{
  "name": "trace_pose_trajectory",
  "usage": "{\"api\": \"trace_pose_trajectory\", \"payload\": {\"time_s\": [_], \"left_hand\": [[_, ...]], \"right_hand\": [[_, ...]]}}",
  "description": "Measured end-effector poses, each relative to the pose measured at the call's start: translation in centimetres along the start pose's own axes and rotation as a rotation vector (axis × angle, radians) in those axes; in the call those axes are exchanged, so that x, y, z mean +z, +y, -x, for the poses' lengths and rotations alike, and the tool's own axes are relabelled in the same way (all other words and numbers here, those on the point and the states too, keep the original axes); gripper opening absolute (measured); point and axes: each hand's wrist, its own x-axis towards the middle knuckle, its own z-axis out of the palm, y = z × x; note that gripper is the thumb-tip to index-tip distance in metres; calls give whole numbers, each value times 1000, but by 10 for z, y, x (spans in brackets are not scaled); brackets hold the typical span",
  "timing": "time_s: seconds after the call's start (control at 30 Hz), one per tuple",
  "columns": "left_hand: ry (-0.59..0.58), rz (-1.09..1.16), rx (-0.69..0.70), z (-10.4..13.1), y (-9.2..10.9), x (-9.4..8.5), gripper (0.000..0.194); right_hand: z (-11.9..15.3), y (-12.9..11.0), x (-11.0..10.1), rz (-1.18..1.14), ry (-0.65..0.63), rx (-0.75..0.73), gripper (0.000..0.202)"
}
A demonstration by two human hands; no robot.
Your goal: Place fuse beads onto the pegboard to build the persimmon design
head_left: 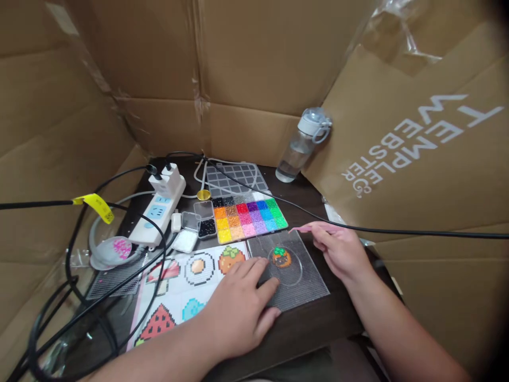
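My left hand rests with fingers spread across the edge of the pattern sheet and the left side of a clear pegboard. On the pegboard lies a small orange bead figure with a green top, which has dark beads in it. A persimmon of the same colours is printed on the sheet beside my fingers. My right hand is closed around pink tweezers, their tip pointing left above the pegboard's upper edge. Whether the tip holds a bead is too small to tell.
Behind the pegboard sits a bead box with many colours. Small cases of black beads and white beads stand left of it. A power strip, a water bottle and a black cable surround the work. Cardboard walls enclose the table.
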Motion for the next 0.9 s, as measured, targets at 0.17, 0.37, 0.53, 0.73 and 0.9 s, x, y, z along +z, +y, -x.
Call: {"api": "trace_pose_trajectory", "payload": {"time_s": [0.17, 0.37, 0.53, 0.73, 0.9], "left_hand": [[14, -13, 13, -1, -1, 1, 36], [2, -14, 20, -1, -1, 1, 36], [0, -16, 19, -2, -1, 1, 36], [-2, -19, 20, -2, -2, 1, 35], [7, -18, 25, -1, -2, 2, 36]], "right_hand": [[29, 14, -8, 214, -25, -88, 21], [33, 16, -9, 314, -16, -143, 18], [33, 18, -10, 336, -24, -173, 17], [34, 18, -10, 351, -45, -165, 17], [34, 16, -9, 368, -32, -169, 18]]}}
